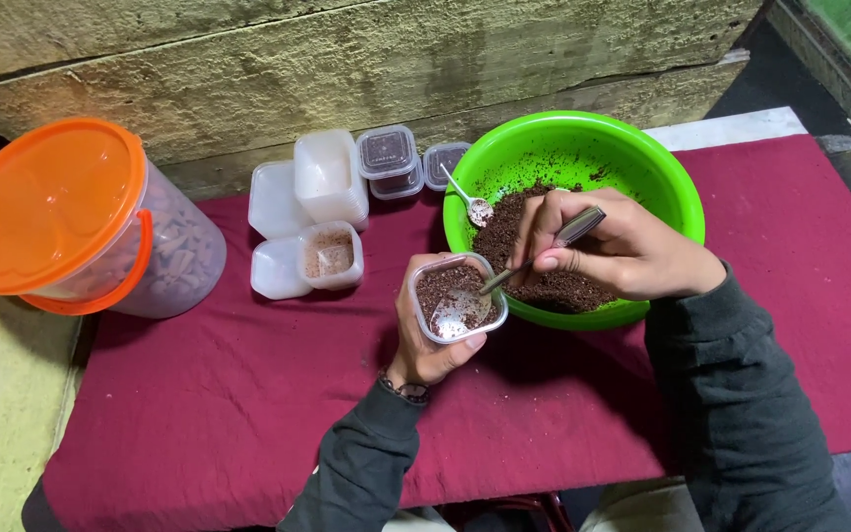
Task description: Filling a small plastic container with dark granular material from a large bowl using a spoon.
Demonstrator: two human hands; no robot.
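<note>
My left hand (pixel 427 347) grips a small clear square container (pixel 457 297) partly filled with a dark brown crumbly mix. My right hand (pixel 615 248) holds a metal spoon (pixel 536 258) by its handle; the spoon's bowl rests inside the small container. Both hands hover at the near left rim of a bright green bowl (pixel 664 175) that holds more of the brown mix. A second small spoon (pixel 469 199) leans inside the green bowl at its left side.
A maroon cloth (pixel 199 394) covers the table. Several small clear containers (pixel 327 212), some lidded and filled, stand at the back left of the bowl. A large clear tub with an orange lid (pixel 51 202) lies at the far left. A rough wall (pixel 347 59) runs behind.
</note>
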